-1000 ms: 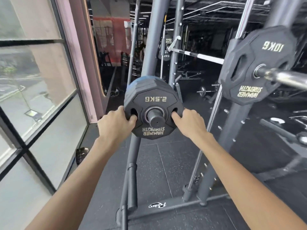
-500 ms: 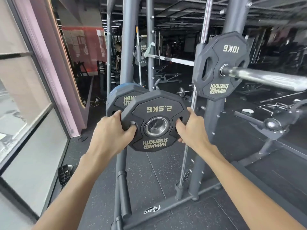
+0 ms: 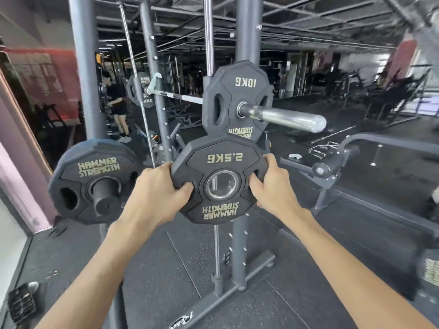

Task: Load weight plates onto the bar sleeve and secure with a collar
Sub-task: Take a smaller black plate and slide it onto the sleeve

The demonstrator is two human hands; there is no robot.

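Dark gym, black rubber floor, grey rack upright straight ahead w/ a mirror behind it. You've got the 2.5 kg plate up in front of you, face toward you, lettering upside down, centre hole clear. Left hand is clamped on its left rim, thumb hooked in the grip slot; right hand grips the right rim the same way, so hands sit apart w/ the plate between. The bar sleeve lies above and to the right, long axis running right and toward you, free end well right of the plate's hole. A 10 kg plate already sits at its inner end. Right hand is nearer the sleeve tip. My read: you'll need to lift, carry right past the tip, then slide back left. No collar in view; a storage-peg plate hangs on your left
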